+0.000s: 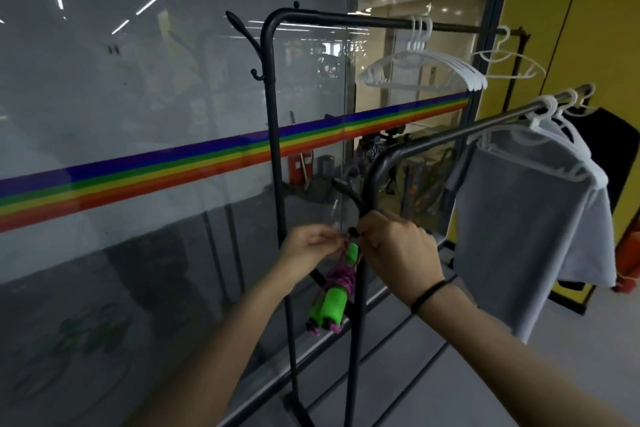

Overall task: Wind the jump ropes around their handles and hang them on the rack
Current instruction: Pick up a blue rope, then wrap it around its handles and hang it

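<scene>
I am in an office-like interior: a glass partition wall (138, 97) with a rainbow stripe (138, 170), a yellow wall (554, 28), and black garment racks (273, 149) holding white hangers (422, 66).

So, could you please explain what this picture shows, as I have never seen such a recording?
There is no machine here: one camera worn on a person's head looks down at their hands. The left hand pinches the cord of a jump rope, wound round its green handles, which hangs by a hook of the near rack. The right hand curls its fingers at the same spot; what they pinch is unclear. A grey T-shirt hangs on that rack, white hangers on the far rack.
</scene>
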Demonstrator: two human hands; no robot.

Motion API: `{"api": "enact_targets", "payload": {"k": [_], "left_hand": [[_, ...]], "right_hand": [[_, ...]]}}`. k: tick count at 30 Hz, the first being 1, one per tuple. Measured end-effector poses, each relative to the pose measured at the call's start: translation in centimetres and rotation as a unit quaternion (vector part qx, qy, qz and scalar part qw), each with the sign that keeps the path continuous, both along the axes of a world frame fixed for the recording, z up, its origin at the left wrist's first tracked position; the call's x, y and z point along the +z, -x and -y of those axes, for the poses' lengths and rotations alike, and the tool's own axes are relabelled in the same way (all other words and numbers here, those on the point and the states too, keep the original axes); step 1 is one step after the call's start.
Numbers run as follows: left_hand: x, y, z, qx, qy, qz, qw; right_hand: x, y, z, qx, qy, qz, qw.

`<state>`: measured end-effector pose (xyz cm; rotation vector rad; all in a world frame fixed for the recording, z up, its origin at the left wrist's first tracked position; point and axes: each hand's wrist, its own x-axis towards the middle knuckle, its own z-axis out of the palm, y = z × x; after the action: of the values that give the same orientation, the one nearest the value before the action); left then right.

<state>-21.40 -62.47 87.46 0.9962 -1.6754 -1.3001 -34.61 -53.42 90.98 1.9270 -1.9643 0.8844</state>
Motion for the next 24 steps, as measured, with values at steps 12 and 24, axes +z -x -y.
{"api": "enact_targets", "payload": {"k": [12,24], "left_hand": [[-0.8,-7.0,-20.3,0.172,0.0,-0.006,0.985],[-12.3,-16.1,-52.3,0.419,-0.126,-0.013,0.899]], "right_hand": [[-2.8,-4.8,-11.7,0.289,-0.115,0.131,0.941],[-14.2,-16.6,-34.6,0.47,-0.413,0.168,0.762]]}}
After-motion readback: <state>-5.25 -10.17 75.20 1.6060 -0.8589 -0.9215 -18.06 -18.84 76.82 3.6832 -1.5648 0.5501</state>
